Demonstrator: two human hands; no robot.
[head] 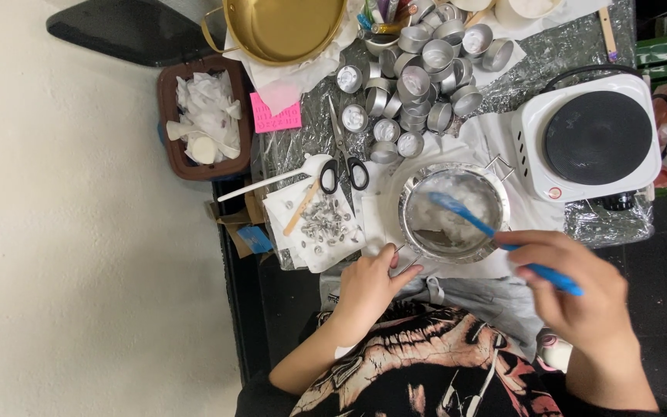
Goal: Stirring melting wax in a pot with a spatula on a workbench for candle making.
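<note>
Down at the near edge of the foil-covered table [580, 46], the right hand [580, 297] is curled around the handle of a blue spatula [496, 232], fingers and thumb gripping it near its back end. The spatula slants up and to the left, and its blade lies inside a small metal pot [454, 210] that holds a whitish, lumpy mass. The left hand [368, 289] is loosely closed, with thumb and forefinger pinched on the thin wire handle at the pot's near-left rim. The pot sits on white paper close to the table's near edge, about midway along it.

Just beside the pot on the right stands a white electric hotplate [588, 139] with a black disc, near the right edge. Left of the pot lie black-handled scissors [343, 166], a white spoon [272, 181], and a wooden stick [303, 207] over a paper holding small metal bits [326, 224]. Farther back, a heap of small round tins [426, 69] fills the middle, and a brass-coloured pan [283, 27] is cut off by the top of the view. A pink note [275, 116] lies at the left edge, beside a brown bin of crumpled paper [206, 116] on the floor.

What the whitish mass is cannot be told. The right palm is hidden behind the back of the hand, and the things at the far edge are cropped.
</note>
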